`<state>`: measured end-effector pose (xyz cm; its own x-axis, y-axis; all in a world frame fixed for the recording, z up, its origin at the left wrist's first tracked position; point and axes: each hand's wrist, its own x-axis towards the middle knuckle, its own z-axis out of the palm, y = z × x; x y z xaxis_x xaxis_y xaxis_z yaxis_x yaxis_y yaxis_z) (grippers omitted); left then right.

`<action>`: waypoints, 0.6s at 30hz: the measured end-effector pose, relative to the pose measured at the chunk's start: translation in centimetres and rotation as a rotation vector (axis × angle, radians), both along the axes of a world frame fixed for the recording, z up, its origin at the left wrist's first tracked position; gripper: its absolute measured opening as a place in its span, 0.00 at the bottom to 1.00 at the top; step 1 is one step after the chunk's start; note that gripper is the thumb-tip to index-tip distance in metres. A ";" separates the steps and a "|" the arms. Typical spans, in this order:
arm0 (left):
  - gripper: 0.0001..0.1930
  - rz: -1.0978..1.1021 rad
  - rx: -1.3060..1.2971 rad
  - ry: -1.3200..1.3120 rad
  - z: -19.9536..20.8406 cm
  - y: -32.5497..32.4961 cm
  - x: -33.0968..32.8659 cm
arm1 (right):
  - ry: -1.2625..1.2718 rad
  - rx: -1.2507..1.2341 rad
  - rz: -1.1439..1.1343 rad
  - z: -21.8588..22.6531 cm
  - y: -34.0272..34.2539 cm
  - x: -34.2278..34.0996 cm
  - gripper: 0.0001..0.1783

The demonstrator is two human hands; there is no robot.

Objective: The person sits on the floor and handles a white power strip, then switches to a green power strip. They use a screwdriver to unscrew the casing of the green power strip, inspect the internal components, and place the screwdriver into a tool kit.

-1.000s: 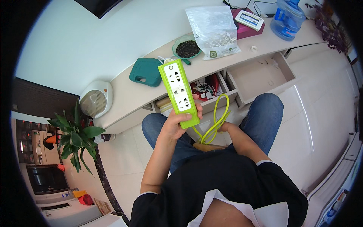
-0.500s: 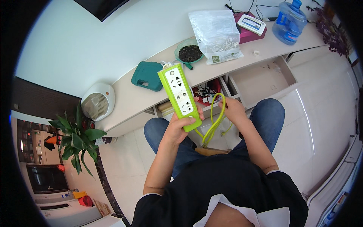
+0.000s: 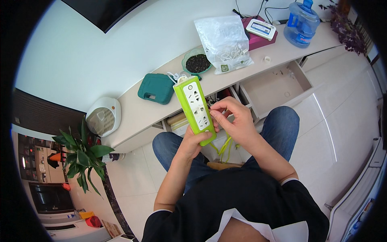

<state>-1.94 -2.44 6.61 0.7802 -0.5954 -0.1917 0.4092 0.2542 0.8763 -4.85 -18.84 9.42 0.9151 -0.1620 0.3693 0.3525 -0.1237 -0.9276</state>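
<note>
My left hand (image 3: 193,141) is closed around the lower end of a lime-green power strip (image 3: 195,107) with a white socket face, its thumb lying over the front. Against the strip's right edge, my right hand (image 3: 236,117) has its thumb and forefinger pinched together; what lies between them, if anything, is too small to make out. Loops of the lime-green cable (image 3: 224,149) hang below the strip, between my knees. At the strip's upper end there is a white plug with a white cord (image 3: 174,76).
On the long cabinet (image 3: 133,105) stand a dark green case (image 3: 156,88), a bowl of dark seeds (image 3: 197,63), a plastic bag of white cables (image 3: 225,44), a purple box (image 3: 258,40) and a blue water jug (image 3: 301,25). An open drawer (image 3: 274,86) juts out; a potted plant (image 3: 82,153) is at left.
My right hand has let go of the raised cable loop and moved left to the strip's edge. The cable has dropped lower. The strip has shifted slightly right and down.
</note>
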 end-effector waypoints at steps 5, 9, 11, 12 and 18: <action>0.24 0.025 0.040 -0.012 0.4 -0.1 -0.6 | -0.023 -0.012 0.002 -0.1 0.4 0.0 0.05; 0.24 0.041 0.052 -0.058 0.7 -0.3 -0.8 | -0.016 0.026 -0.026 -0.3 0.8 0.1 0.06; 0.25 0.041 0.069 -0.083 0.7 -0.3 -1.0 | -0.019 0.015 -0.032 -0.1 0.9 0.0 0.05; 0.25 0.043 0.079 -0.096 0.7 -0.3 -1.1 | -0.021 0.012 -0.033 0.0 1.0 0.0 0.05; 0.29 0.032 0.038 -0.097 0.6 -0.5 -1.5 | -0.073 -0.038 -0.095 -0.6 1.1 0.1 0.08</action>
<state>-3.41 -2.94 7.21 0.8148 -0.5636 -0.1360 0.3141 0.2319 0.9206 -4.74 -17.71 8.84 0.8669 -0.2315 0.4415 0.4035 -0.1942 -0.8941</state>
